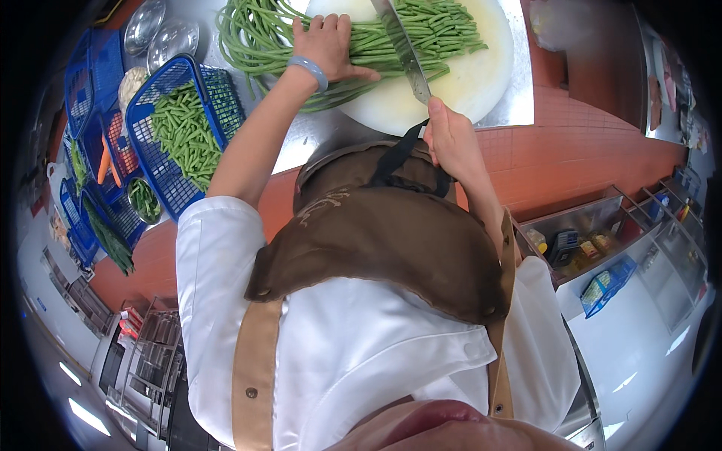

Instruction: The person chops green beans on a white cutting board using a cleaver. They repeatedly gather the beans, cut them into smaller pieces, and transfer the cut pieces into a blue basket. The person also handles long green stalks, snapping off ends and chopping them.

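My left hand (pixel 327 49) lies over a bundle of long green yardlong beans (pixel 251 39), gripping it with the thumb stretched along the near side. A bracelet is on that wrist. In my right hand (pixel 458 138) is the handle of a kitchen knife (pixel 407 53); its broad steel blade slants across the beans, right of my left hand. Beyond the blade, shorter bean lengths (pixel 445 25) are lined up on a round white cutting board (pixel 485 93). Uncut beans hang past the board's left side. The blade's far end is cut off by the picture's top.
A blue plastic basket (pixel 163 194) of cut beans stands left of the board. Behind it are steel bowls (pixel 174 45), a cauliflower (pixel 132 84), carrots (pixel 105 160) and more blue baskets (pixel 93 79). The steel table's edge (pixel 522 121) ends at right. Bottles (pixel 589 248) sit in a low rack.
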`<state>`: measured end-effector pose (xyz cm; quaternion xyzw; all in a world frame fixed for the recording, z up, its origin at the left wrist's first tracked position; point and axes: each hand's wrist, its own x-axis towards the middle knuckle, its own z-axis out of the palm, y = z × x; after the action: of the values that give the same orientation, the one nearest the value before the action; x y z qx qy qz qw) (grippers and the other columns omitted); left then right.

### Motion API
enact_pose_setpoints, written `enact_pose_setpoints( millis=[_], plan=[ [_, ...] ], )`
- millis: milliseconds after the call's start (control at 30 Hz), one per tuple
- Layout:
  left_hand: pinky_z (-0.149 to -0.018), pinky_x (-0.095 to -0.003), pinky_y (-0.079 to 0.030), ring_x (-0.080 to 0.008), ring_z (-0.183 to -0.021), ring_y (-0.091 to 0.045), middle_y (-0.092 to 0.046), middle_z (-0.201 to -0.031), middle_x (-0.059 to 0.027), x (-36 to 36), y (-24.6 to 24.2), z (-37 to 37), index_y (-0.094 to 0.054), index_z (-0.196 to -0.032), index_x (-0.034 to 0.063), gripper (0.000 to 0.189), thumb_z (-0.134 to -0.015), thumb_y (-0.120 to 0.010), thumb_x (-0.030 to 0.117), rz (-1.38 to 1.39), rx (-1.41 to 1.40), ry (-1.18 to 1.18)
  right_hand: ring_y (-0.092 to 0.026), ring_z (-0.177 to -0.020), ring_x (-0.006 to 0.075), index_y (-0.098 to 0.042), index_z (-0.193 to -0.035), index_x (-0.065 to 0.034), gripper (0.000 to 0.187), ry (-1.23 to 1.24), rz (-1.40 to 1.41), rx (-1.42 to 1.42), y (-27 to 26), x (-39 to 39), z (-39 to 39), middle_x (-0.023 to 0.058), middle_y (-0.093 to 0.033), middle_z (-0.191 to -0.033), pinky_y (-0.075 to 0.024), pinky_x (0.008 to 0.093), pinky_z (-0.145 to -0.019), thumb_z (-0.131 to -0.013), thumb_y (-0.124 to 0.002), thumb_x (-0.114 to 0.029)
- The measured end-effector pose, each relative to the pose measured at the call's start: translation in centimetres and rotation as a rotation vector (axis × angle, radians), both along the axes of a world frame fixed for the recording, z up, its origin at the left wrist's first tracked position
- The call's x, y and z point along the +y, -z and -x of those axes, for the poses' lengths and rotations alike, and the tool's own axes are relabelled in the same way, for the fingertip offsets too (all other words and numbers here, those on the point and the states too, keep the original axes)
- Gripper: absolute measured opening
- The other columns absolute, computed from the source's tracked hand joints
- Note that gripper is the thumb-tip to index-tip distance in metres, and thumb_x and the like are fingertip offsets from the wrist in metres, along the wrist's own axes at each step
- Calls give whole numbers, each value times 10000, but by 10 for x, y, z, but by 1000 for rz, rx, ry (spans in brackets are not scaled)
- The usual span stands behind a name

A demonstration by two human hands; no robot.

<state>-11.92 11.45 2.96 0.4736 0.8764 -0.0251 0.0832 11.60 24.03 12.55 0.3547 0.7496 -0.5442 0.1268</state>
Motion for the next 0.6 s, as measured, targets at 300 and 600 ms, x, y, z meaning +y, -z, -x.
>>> enact_pose_setpoints(
  millis=[300,600],
  plan=[
    [-1191,-640,-207,-403,-1361,-460,-525,-1445,-221,2,20,-14,-435,-1454,-76,1359,-592,-648,953,-203,-23,-36,-655,-773,463,-630,-1303,-25,481,73,-150,42,13,-7,-20,259,-640,-774,-510,501,-727,-1104,-386,-389],
    [-1198,-594,-200,-442,-1310,-470,-524,-1372,-270,13,8,-24,-407,-1454,-142,1388,-604,-677,921,-140,-7,-23,-639,-816,502,-638,-1042,23,485,8,-164,-30,32,7,-13,313,-640,-823,-492,530,-732,-1097,-388,-390]
  ],
)
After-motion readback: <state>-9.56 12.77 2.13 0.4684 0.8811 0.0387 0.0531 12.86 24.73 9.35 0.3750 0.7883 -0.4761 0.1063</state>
